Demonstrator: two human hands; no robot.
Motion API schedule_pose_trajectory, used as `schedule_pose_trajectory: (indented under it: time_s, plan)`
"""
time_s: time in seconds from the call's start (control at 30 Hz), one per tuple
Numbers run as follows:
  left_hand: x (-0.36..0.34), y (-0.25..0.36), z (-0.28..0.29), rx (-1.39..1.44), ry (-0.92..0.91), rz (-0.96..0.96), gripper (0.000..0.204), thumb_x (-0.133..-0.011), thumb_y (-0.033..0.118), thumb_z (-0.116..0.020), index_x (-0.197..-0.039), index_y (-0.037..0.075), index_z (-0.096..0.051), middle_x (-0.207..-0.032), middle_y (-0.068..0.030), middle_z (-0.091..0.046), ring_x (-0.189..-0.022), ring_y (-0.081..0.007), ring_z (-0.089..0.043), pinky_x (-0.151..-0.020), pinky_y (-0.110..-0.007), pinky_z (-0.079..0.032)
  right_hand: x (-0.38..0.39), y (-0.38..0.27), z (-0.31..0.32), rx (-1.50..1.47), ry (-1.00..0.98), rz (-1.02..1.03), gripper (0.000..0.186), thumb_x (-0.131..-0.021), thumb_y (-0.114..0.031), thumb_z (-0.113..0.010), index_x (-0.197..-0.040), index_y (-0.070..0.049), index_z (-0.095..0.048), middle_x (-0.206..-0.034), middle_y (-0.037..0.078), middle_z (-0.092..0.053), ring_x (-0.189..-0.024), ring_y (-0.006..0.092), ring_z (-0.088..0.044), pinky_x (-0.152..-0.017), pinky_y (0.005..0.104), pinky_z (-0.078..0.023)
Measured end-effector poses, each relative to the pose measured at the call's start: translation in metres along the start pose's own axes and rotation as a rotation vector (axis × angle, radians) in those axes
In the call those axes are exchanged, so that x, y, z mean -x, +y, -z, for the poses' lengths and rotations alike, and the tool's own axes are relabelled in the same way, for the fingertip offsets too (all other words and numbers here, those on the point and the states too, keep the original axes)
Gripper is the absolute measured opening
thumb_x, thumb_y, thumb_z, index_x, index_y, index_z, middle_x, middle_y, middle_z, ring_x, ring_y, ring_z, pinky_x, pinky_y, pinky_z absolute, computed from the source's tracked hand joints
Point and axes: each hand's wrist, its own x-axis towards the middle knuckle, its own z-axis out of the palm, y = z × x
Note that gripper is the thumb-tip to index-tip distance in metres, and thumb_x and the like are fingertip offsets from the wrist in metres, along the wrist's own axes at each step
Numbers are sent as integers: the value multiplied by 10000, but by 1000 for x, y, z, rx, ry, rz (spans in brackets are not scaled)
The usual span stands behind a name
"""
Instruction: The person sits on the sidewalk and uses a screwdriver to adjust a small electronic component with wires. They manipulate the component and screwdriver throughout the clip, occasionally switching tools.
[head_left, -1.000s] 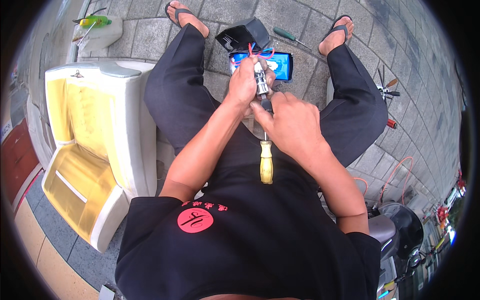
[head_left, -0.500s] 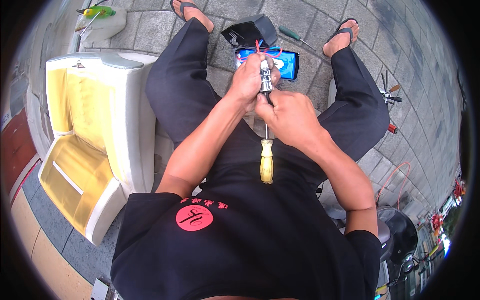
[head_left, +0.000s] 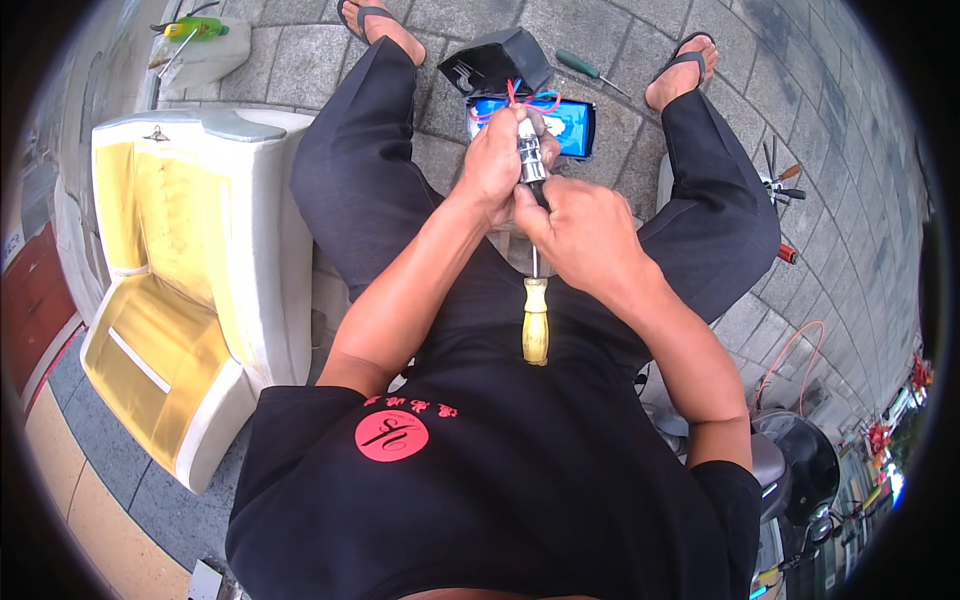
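My left hand (head_left: 495,160) is closed around a shiny chrome cylindrical part (head_left: 530,155), held upright in front of me. Red and blue wires (head_left: 540,103) show just beyond its fingertips; where they attach is hidden. Close against it, my right hand (head_left: 588,228) is closed, thumb and fingers pinching the black lower end of that part. A screwdriver (head_left: 536,325) with a yellowish handle points back toward my body. Its thin shaft runs up under the right hand, and its tip is out of sight. Which fingers carry the screwdriver I cannot tell.
Past my hands, a black box-like cover (head_left: 497,62) stands beside a blue-topped case (head_left: 575,128). A green-handled screwdriver (head_left: 580,66) lies on the paving. To my left is a yellow and white seat (head_left: 190,270); at the right stands a holder with several tools (head_left: 780,185).
Both hands keep their grip on the chrome part, with hardly any movement. The whole view has shifted very slightly.
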Motion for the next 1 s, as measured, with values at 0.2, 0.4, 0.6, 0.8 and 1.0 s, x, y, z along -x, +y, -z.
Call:
schedule_pose_trajectory:
  time_s: [0.2, 0.4, 0.6, 0.8, 1.0]
  plan:
    - [-1, 1, 0, 7, 2, 7, 335, -1064, 374, -405, -950, 89, -540, -727, -88, -592, -628, -164, -541, -564, -303, -451, -2, 4, -3, -101, -5, 28, 471, -960, -395, -640, -773, 37, -665, -730, 256, -689, -697, 427, -706, -670, 529, -565]
    - [5, 3, -6, -17, 34, 3, 345, -1068, 385, -397, -945, 96, -538, -724, -73, -580, -623, -154, -534, -555, -297, -449, 6, -4, 4, 82, 109, 33, 456, -958, -389, -627, -819, 43, -672, -765, 255, -700, -710, 429, -706, -680, 528, -562]
    - [-2, 1, 2, 16, -16, 20, 340, -1060, 394, -418, -971, 92, -545, -723, -96, -599, -615, -162, -549, -546, -311, -457, 0, -4, 4, -211, -46, -76, 422, -936, -386, -669, -792, 11, -685, -760, 203, -706, -696, 396, -717, -656, 515, -570]
    - [-1, -2, 0, -33, 33, -39, 335, -1062, 381, -416, -973, 84, -542, -729, -99, -606, -595, -161, -538, -561, -315, -464, 7, -6, 4, 186, 154, 135, 402, -926, -356, -679, -767, 14, -676, -734, 203, -692, -673, 395, -708, -627, 497, -569]
    - [0, 0, 1, -5, -4, -9, 337, -1066, 370, -405, -968, 76, -539, -730, -102, -602, -618, -169, -542, -567, -318, -458, 0, -3, 2, -51, 2, -16, 442, -940, -374, -638, -745, 21, -668, -756, 243, -697, -695, 408, -706, -652, 521, -561]
